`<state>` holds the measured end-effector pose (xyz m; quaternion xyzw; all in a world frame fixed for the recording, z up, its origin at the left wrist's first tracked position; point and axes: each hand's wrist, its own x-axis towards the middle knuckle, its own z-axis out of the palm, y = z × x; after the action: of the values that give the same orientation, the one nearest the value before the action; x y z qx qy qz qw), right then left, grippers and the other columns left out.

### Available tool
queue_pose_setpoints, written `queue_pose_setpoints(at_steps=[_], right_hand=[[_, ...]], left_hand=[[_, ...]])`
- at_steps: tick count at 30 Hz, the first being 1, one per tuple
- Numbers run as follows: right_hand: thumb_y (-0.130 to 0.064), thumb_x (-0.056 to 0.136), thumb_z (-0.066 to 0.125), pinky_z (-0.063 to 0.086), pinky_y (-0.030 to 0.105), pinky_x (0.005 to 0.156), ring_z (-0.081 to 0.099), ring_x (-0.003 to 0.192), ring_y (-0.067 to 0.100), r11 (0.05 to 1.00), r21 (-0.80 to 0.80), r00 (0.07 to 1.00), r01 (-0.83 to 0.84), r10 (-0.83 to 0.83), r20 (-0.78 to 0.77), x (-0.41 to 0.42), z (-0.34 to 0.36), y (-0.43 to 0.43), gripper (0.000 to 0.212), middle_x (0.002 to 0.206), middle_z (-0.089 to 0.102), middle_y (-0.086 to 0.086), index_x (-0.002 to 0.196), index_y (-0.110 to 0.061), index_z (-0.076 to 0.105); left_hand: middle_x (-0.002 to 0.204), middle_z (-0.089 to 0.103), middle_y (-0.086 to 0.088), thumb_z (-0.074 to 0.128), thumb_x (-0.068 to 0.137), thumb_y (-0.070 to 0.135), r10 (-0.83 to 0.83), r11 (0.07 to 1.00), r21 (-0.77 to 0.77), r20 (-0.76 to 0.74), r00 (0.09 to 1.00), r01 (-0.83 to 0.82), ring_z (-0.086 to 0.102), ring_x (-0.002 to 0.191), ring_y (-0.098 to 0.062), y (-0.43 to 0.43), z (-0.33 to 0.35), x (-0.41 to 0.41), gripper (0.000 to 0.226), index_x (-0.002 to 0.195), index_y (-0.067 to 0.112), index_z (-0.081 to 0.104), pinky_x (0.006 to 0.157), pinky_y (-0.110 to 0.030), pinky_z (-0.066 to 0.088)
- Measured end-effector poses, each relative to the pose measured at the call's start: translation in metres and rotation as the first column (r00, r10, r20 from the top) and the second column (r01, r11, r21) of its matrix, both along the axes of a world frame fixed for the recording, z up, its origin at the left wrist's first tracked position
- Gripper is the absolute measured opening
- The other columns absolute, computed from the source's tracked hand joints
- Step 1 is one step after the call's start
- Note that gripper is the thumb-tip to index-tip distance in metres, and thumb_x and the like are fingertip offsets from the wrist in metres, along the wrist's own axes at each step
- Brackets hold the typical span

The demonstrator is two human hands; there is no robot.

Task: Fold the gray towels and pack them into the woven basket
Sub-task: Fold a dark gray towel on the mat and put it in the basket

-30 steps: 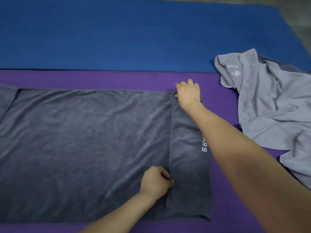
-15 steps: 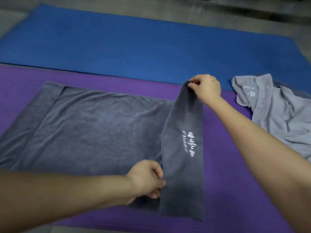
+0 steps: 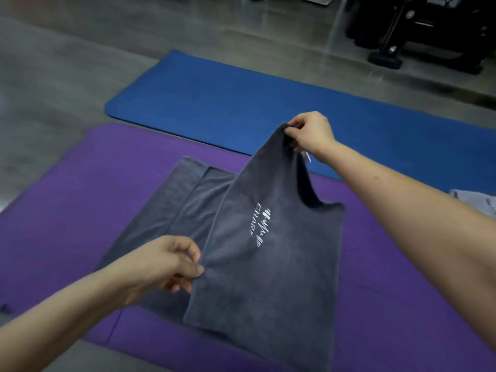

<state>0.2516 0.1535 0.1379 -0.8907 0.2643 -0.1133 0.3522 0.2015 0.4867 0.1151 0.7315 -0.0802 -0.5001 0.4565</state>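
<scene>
head view — left hand (image 3: 161, 264) and right hand (image 3: 312, 132) pinch dark gray towel (image 3: 268, 285) (end raised).

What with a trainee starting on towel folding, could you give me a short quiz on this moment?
1. True or false: the left hand is open, clear of the dark towel.
2. The towel's unlifted part lies on: A) a table, B) the purple mat, C) a bed.
3. Which hand pinches the towel's far corner?
Key: 1 false, it pinches the towel's near edge. 2 B. 3 the right hand.
</scene>
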Motion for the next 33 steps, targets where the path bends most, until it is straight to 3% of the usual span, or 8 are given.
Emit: queue_pose_setpoints(at_steps=[6, 9, 12, 15, 19, 26, 31, 33], right_hand=[[-0.017, 0.088, 0.061, 0.056, 0.043, 0.079, 0.068, 0.079, 0.027, 0.996, -0.055, 0.997, -0.072, 0.071, -0.024, 0.092, -0.023, 0.074, 0.008, 0.087, 0.067, 0.005, 0.086, -0.015, 0.069], [-0.018, 0.089, 0.060, 0.051, 0.040, 0.087, 0.065, 0.093, 0.026, 0.985, -0.142, 0.994, -0.099, 0.091, -0.064, 0.127, -0.042, 0.104, 0.013, 0.095, 0.069, 0.006, 0.092, -0.012, 0.071], [-0.019, 0.089, 0.059, 0.048, 0.033, 0.085, 0.061, 0.100, 0.025, 0.976, -0.194, 0.991, -0.103, 0.084, -0.102, 0.156, -0.065, 0.125, 0.017, 0.102, 0.069, 0.007, 0.097, -0.011, 0.071], [-0.023, 0.090, 0.059, 0.048, 0.034, 0.082, 0.059, 0.103, 0.026, 0.965, -0.233, 0.981, -0.123, 0.083, -0.176, 0.178, -0.093, 0.140, 0.019, 0.107, 0.068, 0.007, 0.101, -0.014, 0.070], [-0.027, 0.089, 0.058, 0.046, 0.033, 0.079, 0.059, 0.105, 0.027, 0.949, -0.283, 0.964, -0.137, 0.062, -0.259, 0.198, -0.129, 0.154, 0.019, 0.108, 0.068, 0.006, 0.103, -0.019, 0.070], [-0.030, 0.092, 0.057, 0.048, 0.033, 0.079, 0.059, 0.104, 0.026, 0.949, -0.280, 0.933, -0.146, 0.037, -0.359, 0.218, -0.172, 0.163, 0.019, 0.107, 0.068, 0.005, 0.101, -0.019, 0.069], [-0.030, 0.089, 0.061, 0.046, 0.035, 0.088, 0.057, 0.109, 0.025, 0.956, -0.243, 0.902, -0.162, 0.044, -0.430, 0.223, -0.193, 0.167, 0.018, 0.115, 0.064, 0.005, 0.103, -0.020, 0.065], [-0.029, 0.088, 0.062, 0.042, 0.038, 0.095, 0.055, 0.111, 0.026, 0.949, -0.273, 0.907, -0.157, 0.029, -0.420, 0.222, -0.196, 0.167, 0.017, 0.116, 0.063, 0.005, 0.103, -0.022, 0.063]], left_hand=[[0.052, 0.052, -0.001, 0.071, 0.063, 0.009, 0.198, 0.980, -0.023, 0.003, 0.980, -0.198, 0.048, 0.043, -0.009, 0.082, -0.022, 0.046, 0.020, 0.074, 0.008, 0.054, 0.042, -0.019, 0.035], [0.053, 0.051, -0.002, 0.064, 0.081, -0.004, 0.334, 0.938, 0.040, 0.156, 0.929, -0.344, 0.045, 0.045, -0.012, 0.107, -0.057, 0.071, 0.015, 0.072, 0.005, 0.056, 0.044, -0.021, 0.035], [0.053, 0.051, -0.002, 0.061, 0.082, -0.004, 0.390, 0.882, 0.127, 0.344, 0.854, -0.454, 0.045, 0.051, -0.018, 0.125, -0.099, 0.096, 0.017, 0.069, 0.006, 0.058, 0.053, -0.026, 0.035], [0.058, 0.058, 0.002, 0.064, 0.080, 0.006, 0.315, 0.842, 0.263, 0.468, 0.826, -0.470, 0.053, 0.061, -0.021, 0.135, -0.133, 0.111, 0.018, 0.066, 0.016, 0.059, 0.062, -0.032, 0.042], [0.075, 0.061, 0.004, 0.057, 0.084, 0.016, 0.152, 0.798, 0.406, 0.578, 0.802, -0.444, 0.056, 0.078, -0.020, 0.135, -0.155, 0.112, 0.016, 0.070, 0.024, 0.052, 0.063, -0.028, 0.036], [0.082, 0.045, -0.002, 0.054, 0.086, 0.014, 0.042, 0.784, 0.400, 0.729, 0.683, -0.474, 0.044, 0.083, -0.023, 0.132, -0.173, 0.110, 0.008, 0.082, 0.011, 0.060, 0.063, -0.032, 0.033], [0.080, 0.049, -0.003, 0.060, 0.080, 0.016, 0.107, 0.820, 0.345, 0.691, 0.715, -0.456, 0.051, 0.081, -0.026, 0.135, -0.176, 0.108, 0.005, 0.082, 0.011, 0.059, 0.062, -0.031, 0.034], [0.080, 0.049, 0.000, 0.065, 0.077, 0.021, 0.104, 0.815, 0.374, 0.656, 0.747, -0.442, 0.050, 0.078, -0.023, 0.139, -0.173, 0.110, 0.015, 0.081, 0.016, 0.052, 0.059, -0.030, 0.031]])
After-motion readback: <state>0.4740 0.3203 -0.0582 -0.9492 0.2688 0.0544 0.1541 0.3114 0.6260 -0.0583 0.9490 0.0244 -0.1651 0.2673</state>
